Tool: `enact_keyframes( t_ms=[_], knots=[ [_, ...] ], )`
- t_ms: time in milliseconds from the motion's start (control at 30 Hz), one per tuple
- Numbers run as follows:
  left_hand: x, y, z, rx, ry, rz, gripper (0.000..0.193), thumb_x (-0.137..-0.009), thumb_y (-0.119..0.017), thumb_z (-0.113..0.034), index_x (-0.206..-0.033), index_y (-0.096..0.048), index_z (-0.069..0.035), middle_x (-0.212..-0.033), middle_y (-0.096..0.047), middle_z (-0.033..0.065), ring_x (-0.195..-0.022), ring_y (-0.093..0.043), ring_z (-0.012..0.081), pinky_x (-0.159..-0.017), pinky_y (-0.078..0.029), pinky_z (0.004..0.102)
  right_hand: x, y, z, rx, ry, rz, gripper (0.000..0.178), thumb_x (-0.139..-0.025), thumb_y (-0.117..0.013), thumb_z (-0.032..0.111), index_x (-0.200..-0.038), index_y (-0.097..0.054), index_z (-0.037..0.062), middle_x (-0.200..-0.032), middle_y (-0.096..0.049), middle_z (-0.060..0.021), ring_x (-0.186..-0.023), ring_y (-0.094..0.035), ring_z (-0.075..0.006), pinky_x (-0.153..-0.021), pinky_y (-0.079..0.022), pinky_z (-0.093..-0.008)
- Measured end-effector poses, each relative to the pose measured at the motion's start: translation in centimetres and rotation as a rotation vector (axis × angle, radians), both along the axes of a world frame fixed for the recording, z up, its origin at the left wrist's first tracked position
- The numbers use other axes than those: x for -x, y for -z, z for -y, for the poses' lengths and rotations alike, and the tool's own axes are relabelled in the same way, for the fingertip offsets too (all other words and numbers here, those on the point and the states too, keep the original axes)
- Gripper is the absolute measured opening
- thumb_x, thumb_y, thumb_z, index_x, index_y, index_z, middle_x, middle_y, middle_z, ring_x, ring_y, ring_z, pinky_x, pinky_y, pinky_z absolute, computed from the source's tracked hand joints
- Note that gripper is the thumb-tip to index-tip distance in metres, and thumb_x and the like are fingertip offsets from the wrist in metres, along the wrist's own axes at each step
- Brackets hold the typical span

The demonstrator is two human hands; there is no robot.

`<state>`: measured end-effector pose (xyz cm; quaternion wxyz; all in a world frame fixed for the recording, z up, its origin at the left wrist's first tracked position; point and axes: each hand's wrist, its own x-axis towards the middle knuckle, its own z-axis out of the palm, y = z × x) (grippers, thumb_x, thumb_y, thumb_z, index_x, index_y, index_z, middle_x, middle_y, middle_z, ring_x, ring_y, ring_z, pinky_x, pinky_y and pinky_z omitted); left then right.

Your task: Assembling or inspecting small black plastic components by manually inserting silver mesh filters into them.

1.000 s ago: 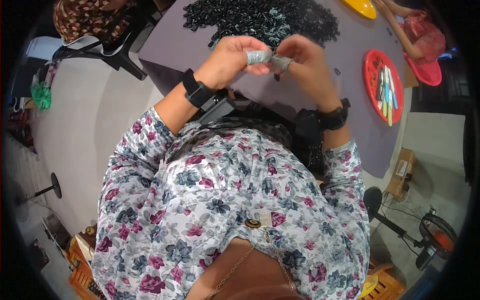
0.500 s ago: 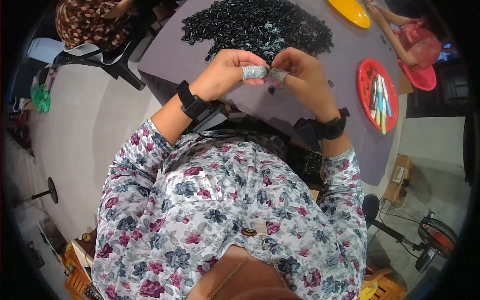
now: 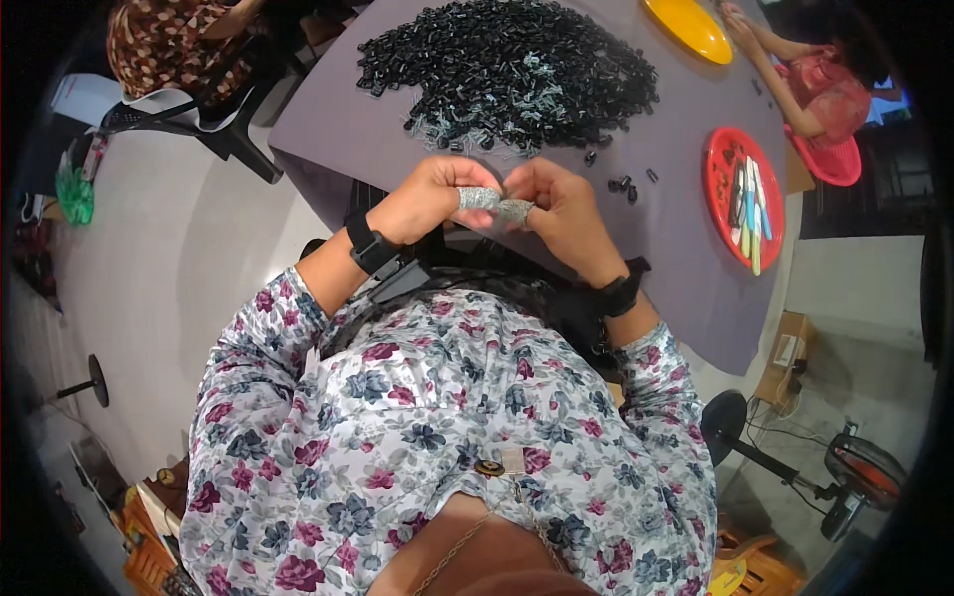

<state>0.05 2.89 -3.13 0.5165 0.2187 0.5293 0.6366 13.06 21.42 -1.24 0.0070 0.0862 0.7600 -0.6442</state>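
Both hands meet at center, just above the floral shirt (image 3: 447,437). Left hand (image 3: 432,199) & right hand (image 3: 556,209) are closed, fingertips touching, w/ grey-taped fingers (image 3: 479,198) pinched together; what they pinch is too small to tell. Black wristband on each wrist. At 12 o'clock from the hands: big pile of small black parts (image 3: 517,70) on a purple-grey table (image 3: 676,268). A few loose black bits (image 3: 626,184) lie at 3 o'clock, near the right hand. Red plate (image 3: 717,164) w/ coloured sticks at 3 o'clock, further out. Yellow plate (image 3: 688,27) at 1 o'clock, beside another person's arm (image 3: 770,45).
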Motion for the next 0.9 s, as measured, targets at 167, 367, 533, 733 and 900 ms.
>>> enact_keyframes(
  t_ms=[167,367,533,733,900],
  knots=[
    [2.4,1.4,0.1,-0.001,-0.178,0.118,0.014,-0.100,-0.059,-0.007,-0.111,-0.065,-0.001,-0.100,-0.070,0.0080,-0.084,-0.070,0.0134,-0.081,-0.060,0.0279,3.1,-1.7,-3.4,-0.500,0.049,-0.177,0.026,-0.082,-0.065,0.001,-0.108,-0.068,0.0000,-0.092,-0.072,-0.0123,-0.082,-0.070,-0.0209,-0.073,-0.055,-0.0320],
    [2.4,1.4,0.3,-0.059,-0.199,0.205,0.016,-0.100,-0.059,-0.009,-0.114,-0.064,-0.001,-0.103,-0.070,0.0096,-0.085,-0.070,0.0146,-0.082,-0.060,0.0287,7.6,-0.7,-2.8,-0.985,-0.078,-0.249,0.033,-0.078,-0.064,-0.003,-0.110,-0.068,0.0051,-0.102,-0.068,-0.0130,-0.095,-0.067,-0.0343,-0.082,-0.053,-0.0400],
    [2.0,1.1,0.3,-0.074,-0.212,0.206,0.016,-0.100,-0.059,-0.008,-0.114,-0.063,-0.001,-0.103,-0.070,0.0107,-0.085,-0.071,0.0153,-0.083,-0.061,0.0298,7.6,-1.2,-3.0,-1.046,-0.106,-0.140,0.029,-0.076,-0.062,-0.004,-0.103,-0.066,0.0052,-0.097,-0.062,-0.0132,-0.094,-0.064,-0.0359,-0.080,-0.051,-0.0425],
    [1.9,1.6,0.2,-0.075,-0.223,0.190,0.015,-0.100,-0.059,-0.008,-0.113,-0.063,-0.001,-0.102,-0.070,0.0103,-0.085,-0.071,0.0157,-0.083,-0.061,0.0300,5.5,-1.4,-6.0,-0.978,-0.056,-0.108,0.029,-0.076,-0.061,-0.006,-0.103,-0.066,0.0031,-0.098,-0.063,-0.0136,-0.095,-0.064,-0.0334,-0.081,-0.051,-0.0391],
    [2.3,2.1,0.2,-0.081,-0.212,0.195,0.015,-0.100,-0.060,-0.009,-0.112,-0.063,-0.001,-0.101,-0.070,0.0098,-0.084,-0.070,0.0152,-0.082,-0.061,0.0294,6.0,-1.5,-5.2,-0.897,-0.062,-0.244,0.028,-0.075,-0.061,-0.007,-0.100,-0.068,0.0018,-0.097,-0.066,-0.0144,-0.094,-0.066,-0.0327,-0.081,-0.053,-0.0378]
  ],
)
